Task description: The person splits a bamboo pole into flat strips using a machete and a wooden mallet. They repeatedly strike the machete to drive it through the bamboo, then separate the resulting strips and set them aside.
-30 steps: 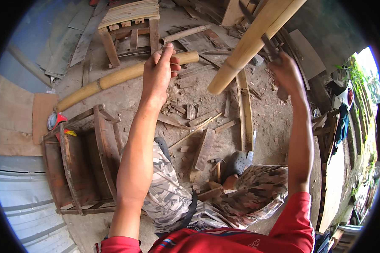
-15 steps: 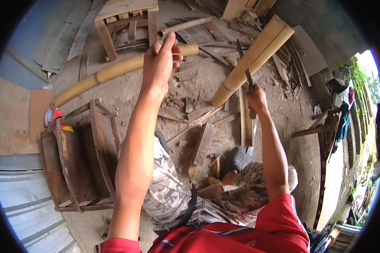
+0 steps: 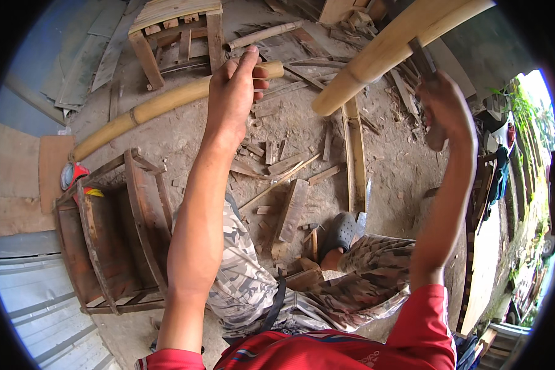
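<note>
My left hand is raised at arm's length, fingers curled and thumb pressed to the forefinger; I see nothing in it. It hovers over a long bamboo pole lying on the dirt. My right hand is lifted at the upper right and grips the handle of a knife. The dark blade points up against a thick pale bamboo pole that slants down from the top right, its cut end free in the air. My legs in camouflage trousers are bent below, one foot in a grey shoe.
A brown wooden chair frame lies on its side at my left. A small bamboo stool stands at the far top. A split bamboo length, wood offcuts and chips litter the dirt. Boards lean along the right.
My right hand dropped with the knife toward the pale pole's lower end, then rose again to the upper right. My left hand's fingers curled shut.
</note>
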Available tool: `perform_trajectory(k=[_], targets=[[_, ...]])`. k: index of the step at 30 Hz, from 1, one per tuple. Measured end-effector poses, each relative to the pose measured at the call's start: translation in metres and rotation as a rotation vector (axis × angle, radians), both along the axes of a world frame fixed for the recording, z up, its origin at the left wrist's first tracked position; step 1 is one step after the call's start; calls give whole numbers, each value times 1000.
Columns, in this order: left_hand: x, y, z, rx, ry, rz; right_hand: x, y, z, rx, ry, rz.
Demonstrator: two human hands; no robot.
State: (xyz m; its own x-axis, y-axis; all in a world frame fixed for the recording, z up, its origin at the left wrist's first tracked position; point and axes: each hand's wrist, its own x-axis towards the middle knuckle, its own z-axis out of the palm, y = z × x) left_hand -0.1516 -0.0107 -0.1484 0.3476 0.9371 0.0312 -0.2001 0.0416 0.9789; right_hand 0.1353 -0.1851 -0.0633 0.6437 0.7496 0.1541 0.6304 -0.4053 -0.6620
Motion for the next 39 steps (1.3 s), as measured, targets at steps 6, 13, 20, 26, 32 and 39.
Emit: perform_trajectory(k=[6,13,20,26,32,39], targets=[[11,0,-3,-22,-12,-29,-4,13,-227,-142,-31,-173],[7,0,0,-17,-33,-20,22,-18,-120,-131,160,-180],[1,-2,7,-29,-45,-11,14,-30,44,78,48,-10],[20,-8,11,-9,-110,-89,67,-11,-240,-554,-472,-8],[-5,6,-3,-60,-59,12,14,46,-227,-258,91,-137],[-14,7,0,-26,-52,23,23,0,-14,17,-9,-45]])
